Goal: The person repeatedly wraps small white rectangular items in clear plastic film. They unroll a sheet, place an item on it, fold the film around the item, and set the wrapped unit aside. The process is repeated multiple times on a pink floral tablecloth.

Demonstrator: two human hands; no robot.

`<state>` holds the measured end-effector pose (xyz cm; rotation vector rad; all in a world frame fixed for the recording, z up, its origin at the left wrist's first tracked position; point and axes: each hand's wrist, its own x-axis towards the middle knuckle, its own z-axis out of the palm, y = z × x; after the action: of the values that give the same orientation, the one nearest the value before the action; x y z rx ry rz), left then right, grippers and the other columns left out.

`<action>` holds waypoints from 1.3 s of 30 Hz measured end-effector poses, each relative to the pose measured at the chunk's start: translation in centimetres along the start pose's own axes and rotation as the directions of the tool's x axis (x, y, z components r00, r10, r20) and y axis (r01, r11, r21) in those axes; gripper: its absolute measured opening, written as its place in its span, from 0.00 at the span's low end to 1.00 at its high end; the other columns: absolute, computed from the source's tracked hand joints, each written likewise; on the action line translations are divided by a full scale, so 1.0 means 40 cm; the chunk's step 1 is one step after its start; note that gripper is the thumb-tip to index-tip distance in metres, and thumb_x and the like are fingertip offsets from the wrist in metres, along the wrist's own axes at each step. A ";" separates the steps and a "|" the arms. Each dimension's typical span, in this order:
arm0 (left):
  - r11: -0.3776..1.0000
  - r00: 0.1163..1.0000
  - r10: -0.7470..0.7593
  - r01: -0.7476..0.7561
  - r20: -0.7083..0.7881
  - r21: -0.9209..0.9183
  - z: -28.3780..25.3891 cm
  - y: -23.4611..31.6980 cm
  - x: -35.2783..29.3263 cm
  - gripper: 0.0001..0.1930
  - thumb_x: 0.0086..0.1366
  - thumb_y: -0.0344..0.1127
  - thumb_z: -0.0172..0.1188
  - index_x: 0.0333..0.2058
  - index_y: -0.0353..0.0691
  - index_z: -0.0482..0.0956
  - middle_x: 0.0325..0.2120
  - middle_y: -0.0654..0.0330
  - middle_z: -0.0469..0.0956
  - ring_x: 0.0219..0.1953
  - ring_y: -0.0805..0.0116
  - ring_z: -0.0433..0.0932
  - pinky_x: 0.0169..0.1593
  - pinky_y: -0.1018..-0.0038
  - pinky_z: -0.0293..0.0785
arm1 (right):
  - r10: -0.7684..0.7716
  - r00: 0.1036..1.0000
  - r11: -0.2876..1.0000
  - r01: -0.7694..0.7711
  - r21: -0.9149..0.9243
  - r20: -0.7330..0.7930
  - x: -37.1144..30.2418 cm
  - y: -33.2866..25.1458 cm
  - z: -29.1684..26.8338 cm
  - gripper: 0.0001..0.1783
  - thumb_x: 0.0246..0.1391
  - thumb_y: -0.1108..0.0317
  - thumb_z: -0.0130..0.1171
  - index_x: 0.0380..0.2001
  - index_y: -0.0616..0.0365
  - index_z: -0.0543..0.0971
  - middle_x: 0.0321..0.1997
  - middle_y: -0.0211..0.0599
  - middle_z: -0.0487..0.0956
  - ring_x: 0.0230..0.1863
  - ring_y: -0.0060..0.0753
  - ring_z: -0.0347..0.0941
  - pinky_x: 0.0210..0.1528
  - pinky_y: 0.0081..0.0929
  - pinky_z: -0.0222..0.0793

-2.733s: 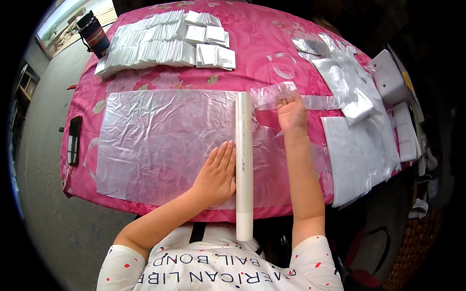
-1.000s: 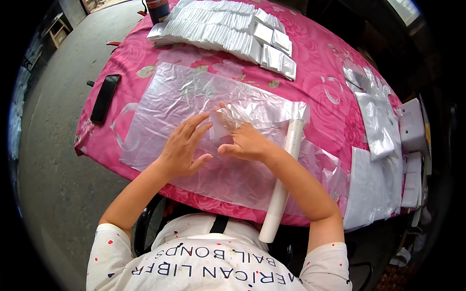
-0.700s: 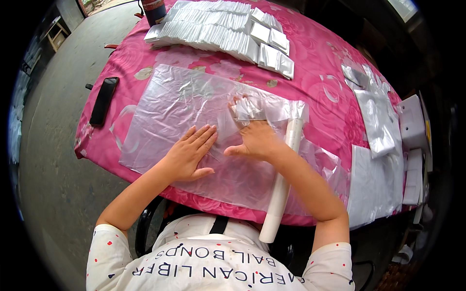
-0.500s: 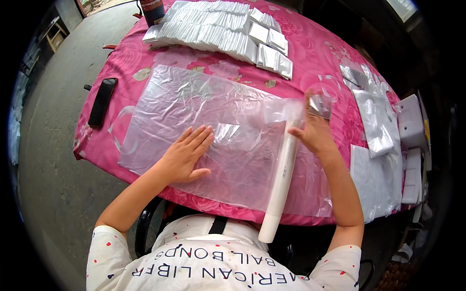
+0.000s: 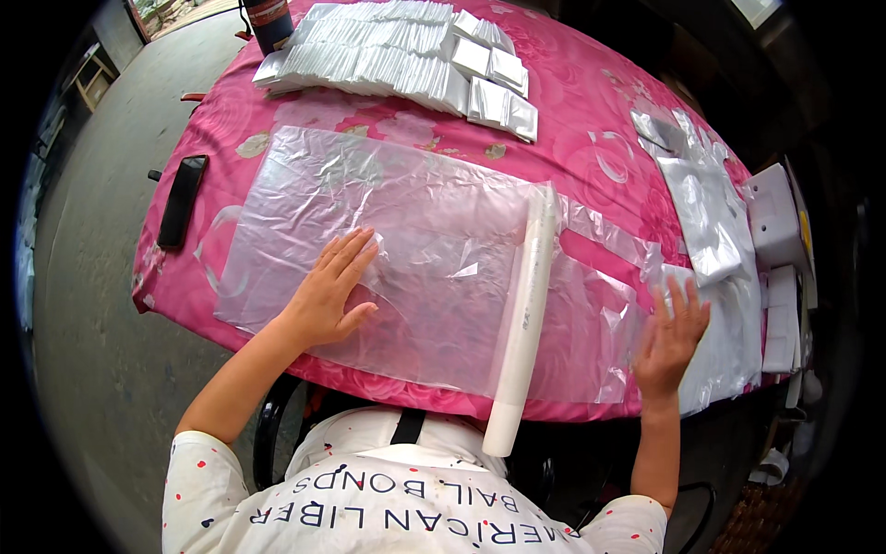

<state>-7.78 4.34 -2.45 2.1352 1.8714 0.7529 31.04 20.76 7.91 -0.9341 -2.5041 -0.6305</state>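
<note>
A large clear plastic sheet point(image 5: 277, 222) lies wrinkled across the pink flowered tablecloth. On its left half rests my left hand point(image 5: 332, 291), palm down, fingers stretched out, holding nothing. A long white tube point(image 5: 524, 319) lies across the sheet, its near end jutting past the table edge; the plastic extends on its right side too. From the tube's far end a narrow clear plastic strip point(image 5: 604, 231) runs to the right. My right hand point(image 5: 671, 343), slightly blurred with fingers apart, is at the sheet's right edge beside a stack of whitish plastic bags point(image 5: 724, 342). It appears to hold nothing.
Rows of folded white packets point(image 5: 378, 60) stand at the far side, with a dark container point(image 5: 269, 26) beside them. A black phone point(image 5: 183, 201) lies at the left. Silvery plastic bags point(image 5: 703, 217) and white boxes point(image 5: 773, 217) line the right edge.
My right hand has moved right and nearer, away from the tube's far end. The clear strip there now lies stretched out to the right. My left hand stays flat on the sheet.
</note>
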 end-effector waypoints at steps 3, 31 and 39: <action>0.991 0.993 0.012 -0.028 -0.119 -0.133 0.002 -0.005 -0.001 0.32 0.63 0.53 0.46 0.57 0.32 0.60 0.60 0.45 0.56 0.62 0.47 0.54 0.63 0.59 0.49 | -0.263 0.942 0.949 0.214 0.229 0.207 -0.043 -0.109 0.010 0.22 0.52 0.64 0.49 0.52 0.55 0.72 0.61 0.38 0.65 0.66 0.42 0.54 0.68 0.41 0.35; 0.878 0.855 -0.449 0.367 -0.260 -0.308 -0.150 0.048 -0.356 0.28 0.65 0.49 0.45 0.56 0.32 0.62 0.56 0.45 0.63 0.57 0.50 0.63 0.59 0.63 0.57 | -0.624 0.755 0.294 0.464 0.836 -0.200 0.378 -0.625 0.243 0.27 0.51 0.51 0.53 0.48 0.60 0.72 0.56 0.44 0.69 0.61 0.45 0.60 0.63 0.43 0.51; 0.625 0.612 -0.781 0.766 -0.126 -0.153 -0.137 0.099 -0.348 0.46 0.48 0.36 0.68 0.60 0.30 0.48 0.41 0.46 0.67 0.44 0.52 0.70 0.45 0.63 0.68 | -0.625 0.772 0.385 0.436 0.813 -0.118 0.448 -0.889 0.292 0.30 0.53 0.49 0.50 0.55 0.56 0.68 0.63 0.44 0.61 0.68 0.47 0.45 0.68 0.45 0.37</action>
<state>-8.03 -10.82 0.74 0.9863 2.4906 0.7836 -8.21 12.05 -2.33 0.2225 -2.7843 0.5461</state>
